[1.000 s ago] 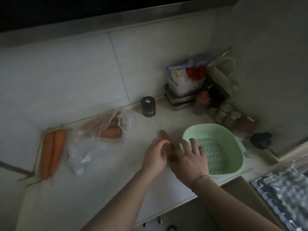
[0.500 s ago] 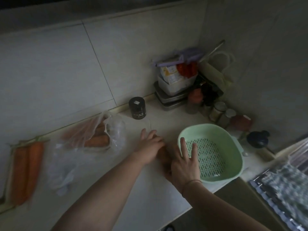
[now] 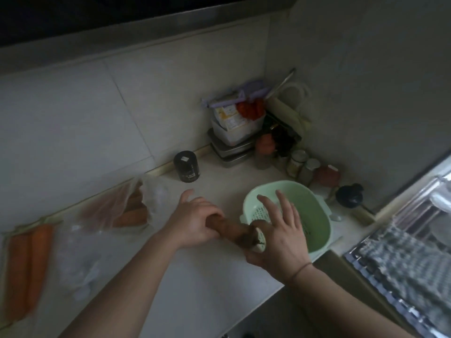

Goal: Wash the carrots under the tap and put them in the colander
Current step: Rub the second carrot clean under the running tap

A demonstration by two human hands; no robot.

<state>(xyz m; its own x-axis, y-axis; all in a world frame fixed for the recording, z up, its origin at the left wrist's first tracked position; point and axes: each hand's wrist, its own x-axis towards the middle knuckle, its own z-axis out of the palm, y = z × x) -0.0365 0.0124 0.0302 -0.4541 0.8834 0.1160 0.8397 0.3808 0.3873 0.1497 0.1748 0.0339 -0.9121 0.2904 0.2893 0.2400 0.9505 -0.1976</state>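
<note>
Right hand (image 3: 275, 237): nearest item, at the near-left rim of the colander; fingers spread and mostly straight over the basin, palm and thumb against the thick end of the held carrot. Whether this grip closes round the carrot cannot be told.
Left hand (image 3: 195, 222): left of the colander, above the tabletop; grip curled round the narrow end of the held carrot, thumb sticking out toward the wall.
Held carrot (image 3: 230, 231): dull brown-orange, lying roughly level between the two hands, thick end touching the colander's near-left rim; outside the basin.
Colander (image 3: 317, 215): pale green, perforated floor, small side handles; stands on the tabletop at its near edge.
Tabletop (image 3: 207, 276): pale, carries the colander and all items below.
Loose carrots (image 3: 26, 272): two, side by side, far left of the colander, at the picture's left edge.
Plastic bag (image 3: 117, 211): clear, crumpled, left of the colander between it and the loose carrots; more carrots inside, count unclear.
Black jar (image 3: 186, 166): upright, behind and left of the colander, by the tiled wall.
Black knobbed lid (image 3: 349, 195): just right of the colander.
Small jars (image 3: 302, 164): behind the colander, in the corner.
Stacked containers (image 3: 234, 140): behind the colander, against the wall; packets on top.
</note>
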